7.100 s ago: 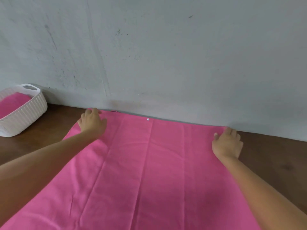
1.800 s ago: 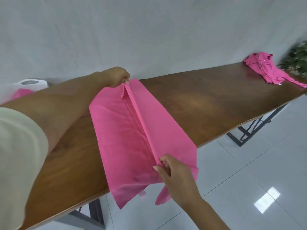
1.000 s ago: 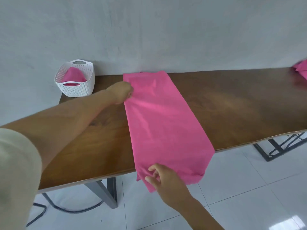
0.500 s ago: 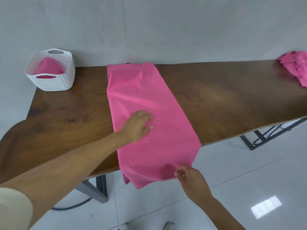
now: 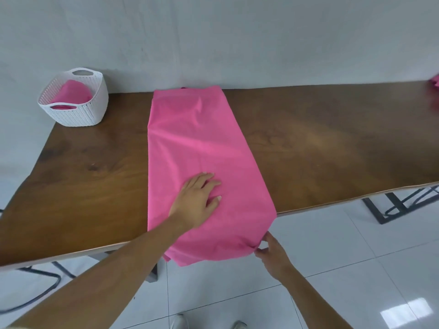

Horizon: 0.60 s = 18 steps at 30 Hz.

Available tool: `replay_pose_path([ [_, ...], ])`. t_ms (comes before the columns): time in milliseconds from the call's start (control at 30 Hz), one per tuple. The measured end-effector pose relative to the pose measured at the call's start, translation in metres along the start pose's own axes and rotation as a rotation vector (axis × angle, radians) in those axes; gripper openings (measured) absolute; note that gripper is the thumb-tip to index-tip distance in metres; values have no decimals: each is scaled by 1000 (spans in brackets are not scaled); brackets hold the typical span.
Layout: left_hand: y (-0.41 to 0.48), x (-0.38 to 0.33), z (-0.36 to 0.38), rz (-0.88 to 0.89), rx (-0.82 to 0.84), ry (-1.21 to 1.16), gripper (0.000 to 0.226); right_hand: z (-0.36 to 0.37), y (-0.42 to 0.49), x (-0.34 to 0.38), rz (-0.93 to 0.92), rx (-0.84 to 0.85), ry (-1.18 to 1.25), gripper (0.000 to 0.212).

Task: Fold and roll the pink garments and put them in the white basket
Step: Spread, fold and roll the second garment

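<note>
Indoors, brown table [image 5: 308, 143] (grey wall [image 5: 237, 39], tiled floor [image 5: 356, 257]): left hand [image 5: 194, 200] flat-fingered on pink garment [image 5: 197, 138], right hand [image 5: 273, 255] pinching its corner.

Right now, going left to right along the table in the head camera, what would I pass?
White basket, folded pink garment, second pink garment, cut off at the right edge.

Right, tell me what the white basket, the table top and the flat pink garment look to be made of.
White basket: likely moulded plastic, matt, walls pierced in a weave pattern.
Table top: wood or veneer, dark grain with knots, slight sheen.
Pink garment: thin cloth, fibre unclear, matt, soft creases, droops over the table edge.
</note>
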<state>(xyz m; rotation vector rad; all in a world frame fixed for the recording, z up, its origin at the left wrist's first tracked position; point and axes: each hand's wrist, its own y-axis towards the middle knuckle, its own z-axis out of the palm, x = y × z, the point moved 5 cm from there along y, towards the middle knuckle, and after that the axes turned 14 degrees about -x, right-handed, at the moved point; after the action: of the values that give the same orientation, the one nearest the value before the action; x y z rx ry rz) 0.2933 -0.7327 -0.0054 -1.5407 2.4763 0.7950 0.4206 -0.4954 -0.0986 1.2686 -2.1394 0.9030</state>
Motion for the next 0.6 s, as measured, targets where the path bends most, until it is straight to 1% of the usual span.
replay_pose_path([
  [100, 0, 0, -2, -9, -18, 9, 47, -1, 0, -2, -27, -53, 29, 33],
  [200, 0, 1, -1, -19, -21, -7, 45, -3, -2, -11, 7, -98, 65, 34],
  [367, 0, 0, -2, -32, -11, 2, 46, -10, -9, -31, 63, -121, 153, 16],
  [467, 0, -1, -4, -32, -14, 12, 50, -9, -12, -48, 197, -103, 226, 10],
  [533, 0, -2, -4, -33, -15, 15, 50, -6, -13, -59, 345, -41, 415, 5],
  [600, 0, -2, -4, -34, -9, 26, 50, -2, -14, -63, 544, 51, 751, 14],
])
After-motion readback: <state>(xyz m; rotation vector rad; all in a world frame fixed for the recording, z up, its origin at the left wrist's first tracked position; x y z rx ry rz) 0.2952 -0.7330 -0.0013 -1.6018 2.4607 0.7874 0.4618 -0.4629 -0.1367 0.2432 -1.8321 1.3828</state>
